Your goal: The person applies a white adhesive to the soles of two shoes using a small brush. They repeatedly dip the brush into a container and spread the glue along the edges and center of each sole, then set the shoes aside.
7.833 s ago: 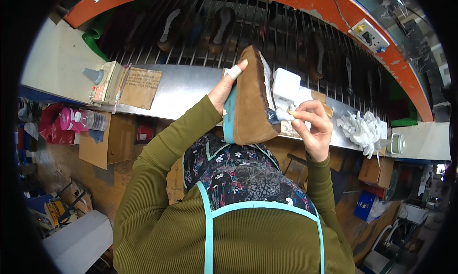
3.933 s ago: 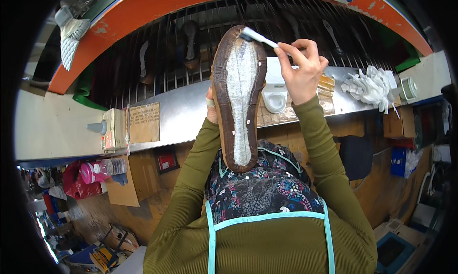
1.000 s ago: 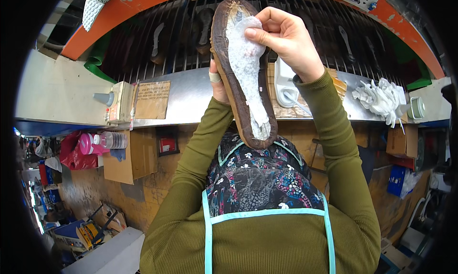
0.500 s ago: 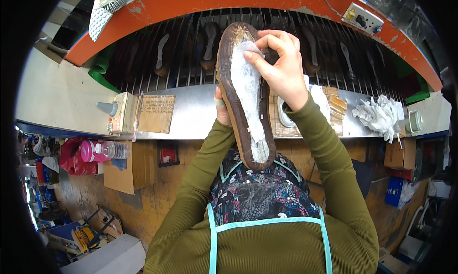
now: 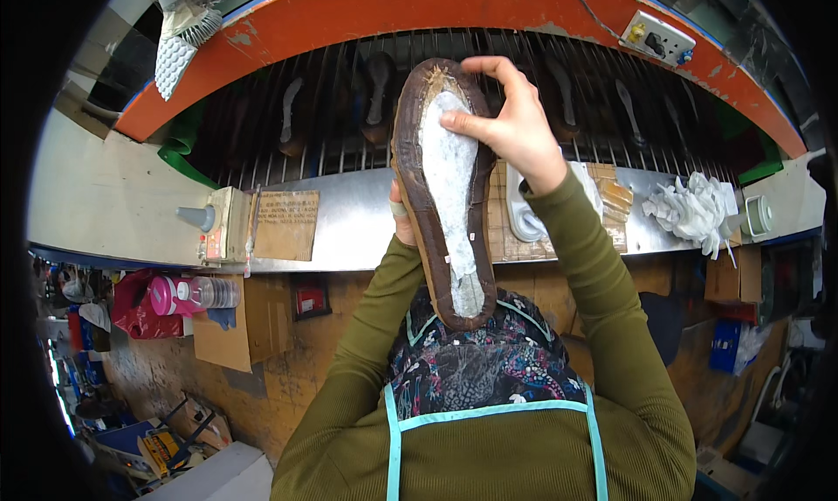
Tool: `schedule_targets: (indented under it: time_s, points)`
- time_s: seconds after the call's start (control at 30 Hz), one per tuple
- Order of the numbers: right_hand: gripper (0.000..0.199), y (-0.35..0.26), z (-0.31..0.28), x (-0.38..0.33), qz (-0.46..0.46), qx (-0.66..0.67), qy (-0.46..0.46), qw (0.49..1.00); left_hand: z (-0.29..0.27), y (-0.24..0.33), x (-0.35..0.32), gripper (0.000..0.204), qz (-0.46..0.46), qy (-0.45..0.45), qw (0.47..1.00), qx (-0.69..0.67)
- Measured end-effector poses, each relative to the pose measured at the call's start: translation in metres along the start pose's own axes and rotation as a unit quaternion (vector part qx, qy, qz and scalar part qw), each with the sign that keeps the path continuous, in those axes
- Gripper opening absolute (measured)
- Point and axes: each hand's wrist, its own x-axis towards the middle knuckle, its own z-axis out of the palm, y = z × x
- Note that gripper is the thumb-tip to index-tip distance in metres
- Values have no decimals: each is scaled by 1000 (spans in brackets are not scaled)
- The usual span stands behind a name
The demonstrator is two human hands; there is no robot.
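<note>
A brown shoe point(image 5: 413, 178) is held up with its underside facing me, toe end away, heel end over my apron. A pale grey-white felt-like filler piece point(image 5: 451, 152) lies along the middle of that underside. My left hand point(image 5: 401, 215) supports the shoe from behind its left edge; a pale wrap shows on one digit, and most of the hand is hidden. At the toe end, my right hand point(image 5: 517, 121) presses its thumb on the filler, with the index finger bent at the shoe's rim. Its other fingers are mostly hidden.
Behind is a rack of metal bars point(image 5: 336, 152) bearing several dark shoes, under an orange frame point(image 5: 288, 34). On the metal ledge point(image 5: 353, 213) are a cardboard piece point(image 5: 286, 226), a white container point(image 5: 525, 213) and crumpled white material point(image 5: 690, 211). A socket box point(image 5: 656, 38) sits upper right.
The filler's toe end, lifted in a pinch of my right hand before, now lies flat under my thumb. My index finger has straightened toward the rim. The shoe sits slightly lower in view.
</note>
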Motion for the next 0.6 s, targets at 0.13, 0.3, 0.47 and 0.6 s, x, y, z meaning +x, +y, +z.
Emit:
schedule_targets:
  time_s: [0.13,0.3,0.47,0.6]
  points:
    - [96,8,-1,-18,-5,-59,9,998,-15,-15,-1,102,-33,-61,995,-74]
    - [109,5,-5,-72,-68,-96,25,993,-19,-31,-4,97,-61,-54,992,-100]
    - [109,-12,-17,-140,-52,-96,-39,993,-9,-36,-6,89,-68,-41,995,-60]
    - [95,-3,-33,-144,-39,-10,-1,999,0,-41,-3,90,-51,-48,997,-37]
